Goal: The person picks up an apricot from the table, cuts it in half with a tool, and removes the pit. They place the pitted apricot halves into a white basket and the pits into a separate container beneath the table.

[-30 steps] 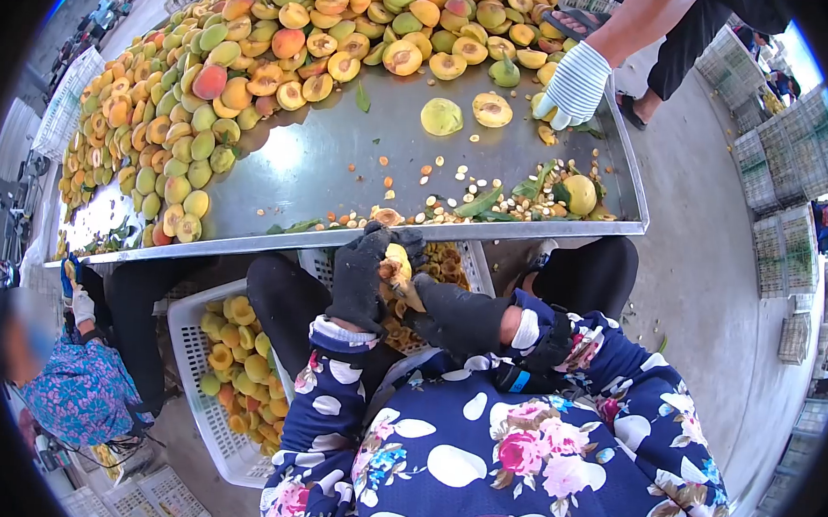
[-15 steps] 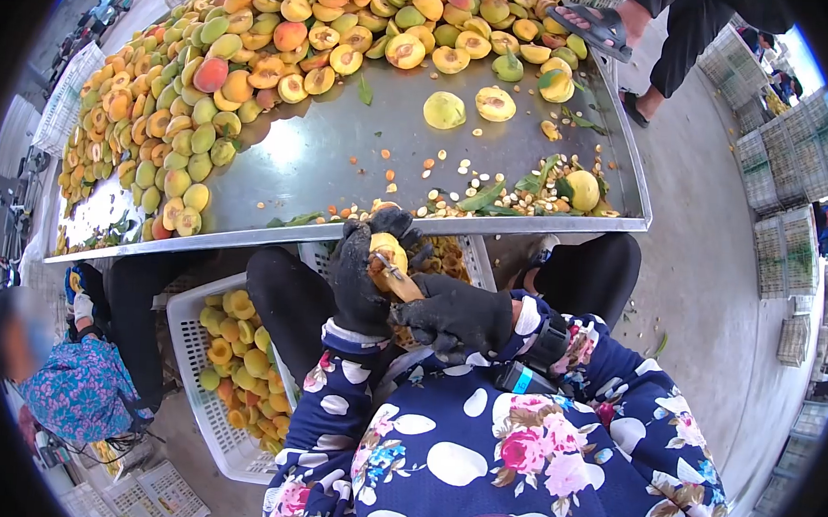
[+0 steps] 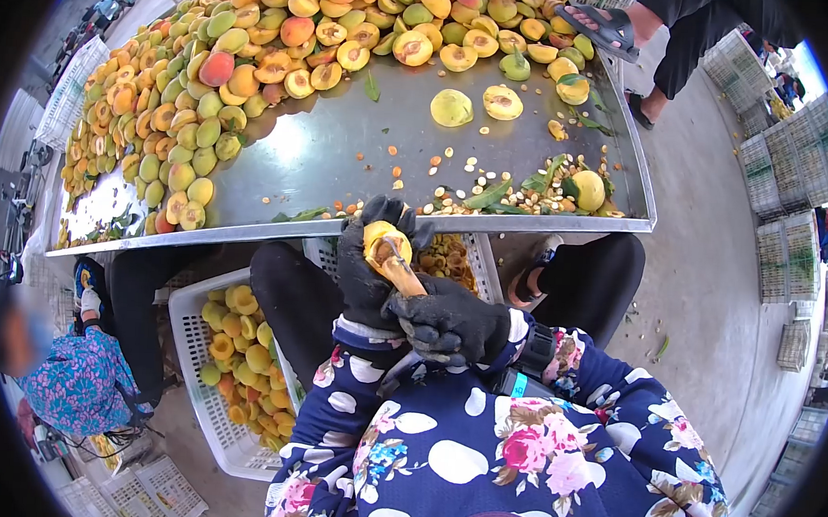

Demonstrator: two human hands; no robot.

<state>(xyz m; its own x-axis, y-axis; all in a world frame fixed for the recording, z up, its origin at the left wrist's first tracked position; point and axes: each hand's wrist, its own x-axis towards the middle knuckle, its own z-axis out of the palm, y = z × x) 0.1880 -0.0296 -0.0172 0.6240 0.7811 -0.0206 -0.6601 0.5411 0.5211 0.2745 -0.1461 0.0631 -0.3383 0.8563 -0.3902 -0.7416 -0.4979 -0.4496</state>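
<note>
In its black glove, my left hand [image 3: 361,279] is closed around a yellow peach half [image 3: 378,238], cut face up, just in front of the tray's near edge. My right hand [image 3: 453,321], also gloved in black, grips a wooden-handled pitting tool [image 3: 404,275]. The tool's metal end rests at the middle of the cut face; how deep it goes is hard to see. Beneath the hands, a white crate [image 3: 486,262] holds fruit pieces and is partly covered by my gloves.
A metal tray [image 3: 335,151] bears heaped peach halves [image 3: 207,107], loose pits [image 3: 464,194] and leaves. Left of my knee stands a white crate [image 3: 185,340] of peach halves. One person [image 3: 80,381] sits at left; a sandalled foot [image 3: 599,29] rests at the tray's far right corner.
The peach half has turned so its cut face shows more. My right hand has shifted slightly down, and the tool now points more steeply into the fruit.
</note>
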